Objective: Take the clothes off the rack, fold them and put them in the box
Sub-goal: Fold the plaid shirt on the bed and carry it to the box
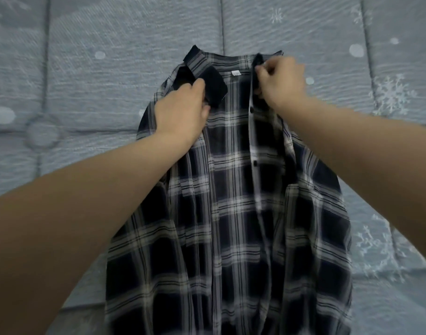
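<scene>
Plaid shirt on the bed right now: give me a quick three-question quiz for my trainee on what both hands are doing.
1. True or false: the plaid shirt is already folded into a small square.
2. The right hand pinches which part? A) collar and front edge B) hem C) cuff
3. Fill in: the left hand grips the dark ____ of the shirt, which lies on the grey snowflake quilt.

Key: 1 false, it lies open and spread lengthwise; 2 A; 3 collar.
</scene>
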Motion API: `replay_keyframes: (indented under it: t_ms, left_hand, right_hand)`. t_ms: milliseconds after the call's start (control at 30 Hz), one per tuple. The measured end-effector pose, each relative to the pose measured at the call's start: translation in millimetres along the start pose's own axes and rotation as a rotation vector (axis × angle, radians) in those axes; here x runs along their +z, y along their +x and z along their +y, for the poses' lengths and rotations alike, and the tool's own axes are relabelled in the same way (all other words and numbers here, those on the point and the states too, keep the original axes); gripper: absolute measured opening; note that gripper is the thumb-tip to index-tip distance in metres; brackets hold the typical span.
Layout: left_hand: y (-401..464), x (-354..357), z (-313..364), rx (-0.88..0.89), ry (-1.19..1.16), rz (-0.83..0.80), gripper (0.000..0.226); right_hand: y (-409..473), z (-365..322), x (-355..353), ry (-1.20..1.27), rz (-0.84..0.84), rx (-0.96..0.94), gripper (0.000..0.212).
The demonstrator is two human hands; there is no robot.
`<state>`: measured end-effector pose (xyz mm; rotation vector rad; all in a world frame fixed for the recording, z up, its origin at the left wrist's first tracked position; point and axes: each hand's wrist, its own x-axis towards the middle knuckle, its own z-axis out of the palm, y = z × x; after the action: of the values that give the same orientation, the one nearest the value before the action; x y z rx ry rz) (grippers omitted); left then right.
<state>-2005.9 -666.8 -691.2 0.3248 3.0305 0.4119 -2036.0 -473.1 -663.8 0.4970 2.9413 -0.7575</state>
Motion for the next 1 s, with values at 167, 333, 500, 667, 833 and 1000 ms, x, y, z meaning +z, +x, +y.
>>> replay_keyframes:
  t_ms: [167,333,500,667,833,1000]
  left_hand:
    - [15.7,-2.5,5.8,-0.340,-0.413,0.019,0.021]
    - [26.7,-9.5,29.6,-0.722,-1.233,-0.148,0.015]
    - [-25.1,-20.1,42.2,-0.725,-1.561,-0.371,0.028]
    - [-140.4,-14.7,30.1,-0.564,-1.082,0.030,0.017]
    - [-239.9,-15.1,22.0,-0.347,-0.345,-0.018,0.031]
    - [-285.5,-19.6,6.9,-0.296,-0.059,-0.103,0.050]
  right_hand:
    - [-23.3,5.4,15.5,0.252,0.095,-0.016,0.047]
    - [-146.9,20.2,25.6,0.401,0.138,-0.031,0.048]
    - [-247.2,21.8,28.1,0.437,0.030,0.067,0.045]
    - [-272.8,5.7,33.0,0.440,-0.084,0.130,0.043]
    - [-281.1,-3.7,37.5,0.265,-0.206,0.342,0.051]
    - [-282.1,-8.5,47.0,0.113,-0.219,0.354,0.024]
